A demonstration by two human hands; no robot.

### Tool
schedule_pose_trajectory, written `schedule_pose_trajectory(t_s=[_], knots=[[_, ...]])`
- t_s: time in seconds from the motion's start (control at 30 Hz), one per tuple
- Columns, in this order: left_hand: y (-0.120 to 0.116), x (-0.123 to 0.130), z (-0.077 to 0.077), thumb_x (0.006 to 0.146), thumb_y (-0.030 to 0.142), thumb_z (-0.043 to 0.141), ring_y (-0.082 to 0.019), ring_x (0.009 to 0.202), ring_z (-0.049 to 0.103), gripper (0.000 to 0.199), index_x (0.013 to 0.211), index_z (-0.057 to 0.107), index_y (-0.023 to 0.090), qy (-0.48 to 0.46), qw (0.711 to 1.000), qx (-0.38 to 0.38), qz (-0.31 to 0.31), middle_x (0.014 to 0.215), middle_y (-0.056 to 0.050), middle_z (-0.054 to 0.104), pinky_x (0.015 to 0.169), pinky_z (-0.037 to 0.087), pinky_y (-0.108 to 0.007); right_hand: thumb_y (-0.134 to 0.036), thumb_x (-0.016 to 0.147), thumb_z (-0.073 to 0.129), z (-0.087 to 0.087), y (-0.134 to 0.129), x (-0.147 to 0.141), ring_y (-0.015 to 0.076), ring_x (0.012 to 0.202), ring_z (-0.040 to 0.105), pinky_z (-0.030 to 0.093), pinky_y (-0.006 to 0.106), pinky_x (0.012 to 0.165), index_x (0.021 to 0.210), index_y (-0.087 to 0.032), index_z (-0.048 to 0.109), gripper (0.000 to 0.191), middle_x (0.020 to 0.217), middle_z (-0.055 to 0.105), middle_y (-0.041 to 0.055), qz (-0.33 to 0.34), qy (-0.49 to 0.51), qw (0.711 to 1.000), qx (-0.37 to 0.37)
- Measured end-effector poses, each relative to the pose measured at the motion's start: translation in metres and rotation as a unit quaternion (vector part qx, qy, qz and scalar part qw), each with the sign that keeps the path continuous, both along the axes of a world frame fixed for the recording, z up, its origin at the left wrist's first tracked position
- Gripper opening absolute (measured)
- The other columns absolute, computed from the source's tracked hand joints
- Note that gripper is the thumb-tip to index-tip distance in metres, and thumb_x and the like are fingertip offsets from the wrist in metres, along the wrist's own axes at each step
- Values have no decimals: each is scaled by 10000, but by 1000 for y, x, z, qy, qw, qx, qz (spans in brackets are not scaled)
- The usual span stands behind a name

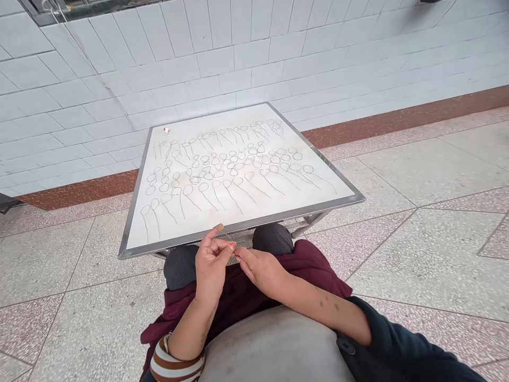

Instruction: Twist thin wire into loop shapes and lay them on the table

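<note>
My left hand and my right hand meet above my lap, just off the near edge of the table. Between them a thin wire loop curves up from the pinched fingertips. The left thumb and a finger close on it, while another left finger points upward beside the curve. Right thumb and forefinger pinch together at the same spot, where the wire's end is too small to make out. On the white tabletop lie rows of similar thin wire loops, several with long tails.
A small red and white object sits at the table's far left corner. The metal-edged table stands against a white tiled wall. My knees are by its near edge. Speckled floor tiles surround it.
</note>
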State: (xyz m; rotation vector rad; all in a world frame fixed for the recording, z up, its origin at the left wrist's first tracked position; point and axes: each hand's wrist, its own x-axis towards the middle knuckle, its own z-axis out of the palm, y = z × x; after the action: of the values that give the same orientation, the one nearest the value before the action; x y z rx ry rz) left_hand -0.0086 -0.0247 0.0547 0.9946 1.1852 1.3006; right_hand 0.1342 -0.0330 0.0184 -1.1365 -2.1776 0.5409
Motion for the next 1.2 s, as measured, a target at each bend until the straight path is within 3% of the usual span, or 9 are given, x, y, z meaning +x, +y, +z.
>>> schedule_pose_trajectory(t_s=[0.3,0.6,0.87,0.97,1.13,1.2], knots=[[5,-5,8,757,248,708,-120,687,607,481,1219,588,185,59,998,-24,-28,738,20,672,759,510,-271,-206,992,340,-5,0,4,145,664,579,449,239,626,1132,-175,555,258,798,638,40,0,49,998,-37],[8,-7,9,760,233,700,-123,676,608,497,1235,559,191,62,995,-43,-67,714,35,639,726,521,-273,-198,987,370,-5,0,7,153,713,627,490,248,660,1156,-178,558,254,852,679,53,13,46,998,-36],[5,-10,6,767,225,725,-94,658,595,443,1188,588,195,12,1000,13,16,730,39,637,772,487,-254,-146,968,368,-8,0,11,176,833,660,535,301,753,1233,-157,522,306,993,698,97,20,48,999,-14],[4,-13,7,741,210,753,-90,652,601,474,1192,605,202,-13,999,30,38,749,33,651,730,493,-235,-129,961,355,-10,-2,15,156,777,635,532,282,720,1236,-152,523,322,928,684,81,38,57,998,-11],[-1,-16,10,740,200,760,-107,696,618,456,1176,627,204,-26,999,38,17,756,16,657,677,517,-225,-143,985,280,-7,-7,24,71,508,505,487,218,577,1270,-163,524,375,832,617,21,60,98,988,-103],[-3,-20,12,752,193,752,-116,724,622,421,1156,636,205,-14,999,52,0,774,6,659,672,525,-227,-207,1008,299,3,-7,31,78,566,553,501,225,631,1282,-186,533,361,862,637,22,95,104,978,-156]])
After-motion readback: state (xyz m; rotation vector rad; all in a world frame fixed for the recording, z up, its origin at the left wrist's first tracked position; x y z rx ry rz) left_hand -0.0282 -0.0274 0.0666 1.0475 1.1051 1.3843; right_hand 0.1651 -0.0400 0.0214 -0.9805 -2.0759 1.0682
